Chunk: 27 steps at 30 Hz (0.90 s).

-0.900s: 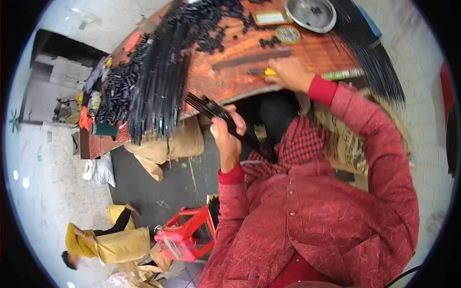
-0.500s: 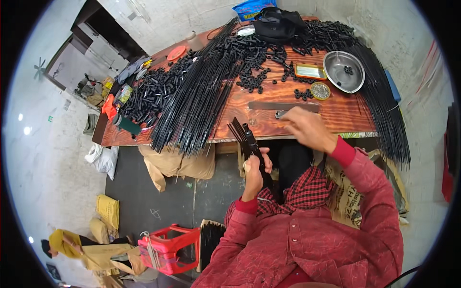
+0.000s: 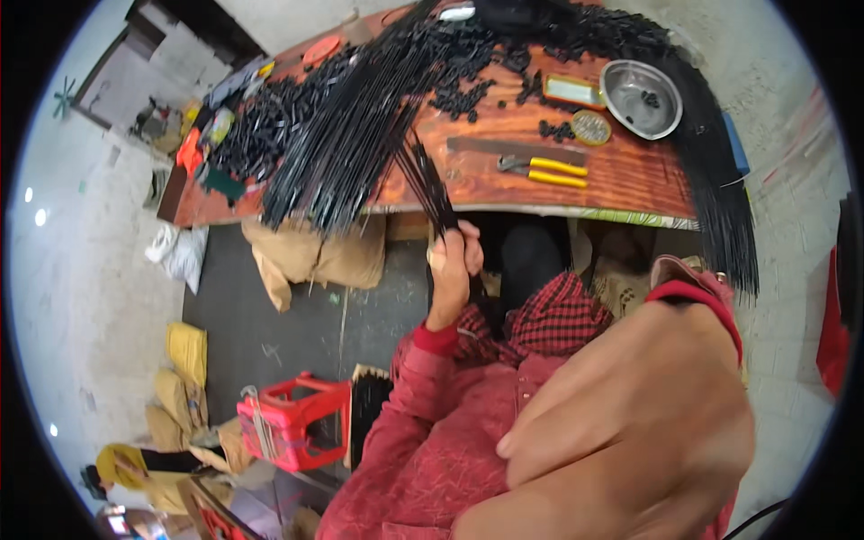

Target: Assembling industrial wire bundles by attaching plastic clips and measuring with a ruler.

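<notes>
My left hand (image 3: pixel 454 270) is closed round a bundle of thin black rods (image 3: pixel 430 189), just off the table's front edge. The rods fan upward past the edge towards the larger heap. Raised close to the camera, my right hand (image 3: pixel 621 423) looks large and smeared; its fingers are too unclear to show whether they hold anything. Pliers with yellow handles (image 3: pixel 558 171) lie on the wooden table (image 3: pixel 490 193), below a flat metal bar (image 3: pixel 477 147).
Long black rods (image 3: pixel 346 148) are heaped across the table, with small black parts (image 3: pixel 261 139) to their left. A metal bowl (image 3: pixel 641 101) and a round dish of small pieces (image 3: pixel 591 128) sit at right. A red stool (image 3: pixel 297 418) stands at lower left, near another person (image 3: pixel 121 468).
My right hand has come back from over the table towards the camera, uncovering the pliers. The black tubular part beside the left hand's rods no longer shows. The view has shifted.
</notes>
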Motion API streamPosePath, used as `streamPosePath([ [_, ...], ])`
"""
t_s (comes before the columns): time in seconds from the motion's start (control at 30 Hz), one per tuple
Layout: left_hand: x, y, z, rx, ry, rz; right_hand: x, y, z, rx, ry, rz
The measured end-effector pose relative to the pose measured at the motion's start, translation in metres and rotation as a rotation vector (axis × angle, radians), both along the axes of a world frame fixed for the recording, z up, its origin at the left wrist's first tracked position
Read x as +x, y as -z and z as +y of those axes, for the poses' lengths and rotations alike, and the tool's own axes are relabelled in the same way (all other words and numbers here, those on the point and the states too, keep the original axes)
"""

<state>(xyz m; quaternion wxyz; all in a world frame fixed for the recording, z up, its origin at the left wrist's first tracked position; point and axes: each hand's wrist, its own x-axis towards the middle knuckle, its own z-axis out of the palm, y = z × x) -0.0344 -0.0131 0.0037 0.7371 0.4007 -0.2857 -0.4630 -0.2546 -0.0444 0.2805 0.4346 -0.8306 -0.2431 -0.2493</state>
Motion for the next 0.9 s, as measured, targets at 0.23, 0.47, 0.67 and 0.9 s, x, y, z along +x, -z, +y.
streamPosePath([
  [0.23,0.054,-0.091,0.033,-0.209,-0.065,-0.057,0.002,0.06,-0.021,0.121,0.394,0.008],
  [0.47,0.116,-0.146,0.081,-0.44,-0.111,-0.032,0.002,0.276,-0.046,-0.081,0.733,0.689],
  [0.67,0.155,-0.136,0.104,-0.246,-0.238,0.061,0.017,0.344,-0.009,0.393,0.483,0.874],
  [0.9,0.11,-0.134,0.072,-0.049,-0.329,-0.214,0.065,0.374,0.055,0.151,0.33,0.916],
])
